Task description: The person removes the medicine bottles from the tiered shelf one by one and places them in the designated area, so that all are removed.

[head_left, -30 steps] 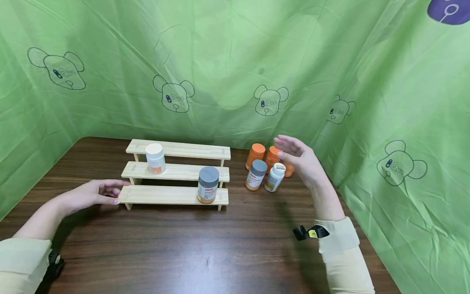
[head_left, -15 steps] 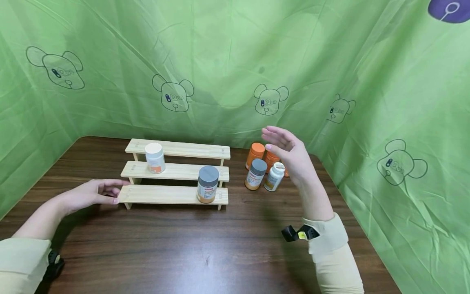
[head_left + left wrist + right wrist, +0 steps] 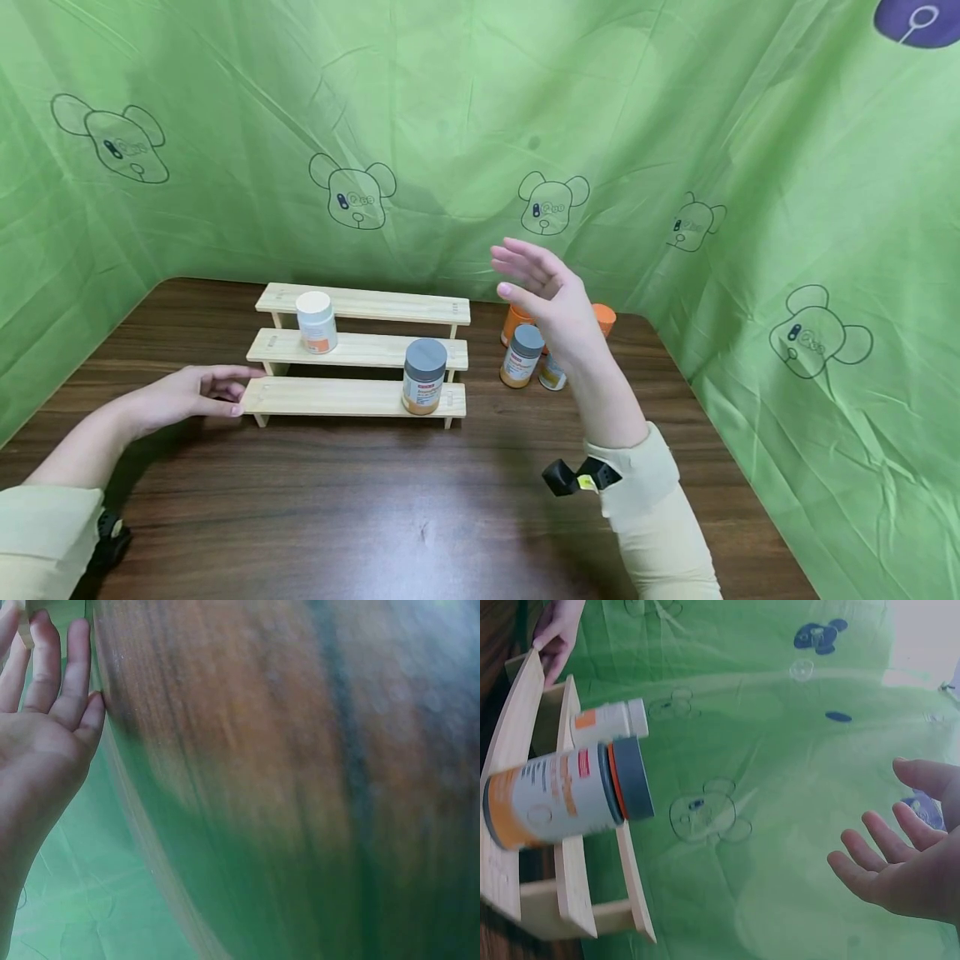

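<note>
A three-tier wooden display stand [image 3: 322, 397] sits on the table, its lowest step's left end between the thumb and fingers of my left hand [image 3: 191, 393]. On the middle step is a white-capped bottle [image 3: 317, 323]; a grey-capped supplement bottle [image 3: 424, 377] stands at the lowest step's right end. My right hand [image 3: 558, 312] is raised with fingers loosely extended and nothing in it. Beneath and behind it stand another grey-capped bottle [image 3: 521, 358], an orange bottle [image 3: 514, 323], a mostly hidden white bottle [image 3: 552, 375] and an orange cap [image 3: 603, 317].
Green cloth [image 3: 450, 108] printed with bear outlines hangs behind and along both sides of the dark wood table [image 3: 420, 508]. Each wrist wears a black camera, such as the right wrist camera [image 3: 561, 477].
My right hand has moved left and slightly up, passing over the bottle group and uncovering an orange cap to its right. The left hand, stand and bottles have stayed put.
</note>
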Motion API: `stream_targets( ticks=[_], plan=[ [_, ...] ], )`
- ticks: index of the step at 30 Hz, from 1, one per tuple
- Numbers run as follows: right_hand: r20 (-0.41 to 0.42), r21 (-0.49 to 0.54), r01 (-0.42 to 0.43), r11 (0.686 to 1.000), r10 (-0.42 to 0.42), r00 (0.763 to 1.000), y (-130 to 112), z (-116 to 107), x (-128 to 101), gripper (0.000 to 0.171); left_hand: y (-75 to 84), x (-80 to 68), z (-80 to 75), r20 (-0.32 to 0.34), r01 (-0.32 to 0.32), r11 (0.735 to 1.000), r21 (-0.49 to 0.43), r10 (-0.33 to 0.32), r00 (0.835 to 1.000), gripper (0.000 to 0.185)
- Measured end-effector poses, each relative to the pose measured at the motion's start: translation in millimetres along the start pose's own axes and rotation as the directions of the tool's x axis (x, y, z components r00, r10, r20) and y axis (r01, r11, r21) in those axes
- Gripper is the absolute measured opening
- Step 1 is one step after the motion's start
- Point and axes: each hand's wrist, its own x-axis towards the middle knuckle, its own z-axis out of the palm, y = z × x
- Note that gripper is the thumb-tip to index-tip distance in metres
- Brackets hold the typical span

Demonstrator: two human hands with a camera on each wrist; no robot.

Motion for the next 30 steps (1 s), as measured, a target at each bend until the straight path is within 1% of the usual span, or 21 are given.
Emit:
stream_targets(
  ticks=[8,13,19,25,30],
  plan=[
    [0.048,-0.002,0.026,1.0,-0.026,0.998,-1,26,8,0.054,-1.9,0.6,-0.4,-0.009,0.035,0.999,0.016,-0.035,0.999,0.061],
    [0.092,-0.006,0.031,0.999,-0.031,0.995,0,44,13,0.055,-2.8,1.4,-1.0,-0.004,0.025,0.999,0.02,-0.025,1.0,0.061],
    [0.134,0.007,0.007,1.0,-0.008,0.991,9,65,16,0.055,-2.1,1.1,-0.5,0.012,-0.009,1.0,-0.01,0.009,1.0,0.059],
    [0.145,0.02,-0.041,0.999,0.038,0.989,20,84,21,0.054,-3.5,0.9,-0.9,-0.002,0.021,1.0,0.008,-0.021,1.0,0.061],
    [0.161,0.011,-0.058,0.998,0.056,0.985,27,100,23,0.053,-4.0,1.5,-0.7,-0.009,0.029,0.999,0.018,-0.029,1.0,0.061]
  ],
)
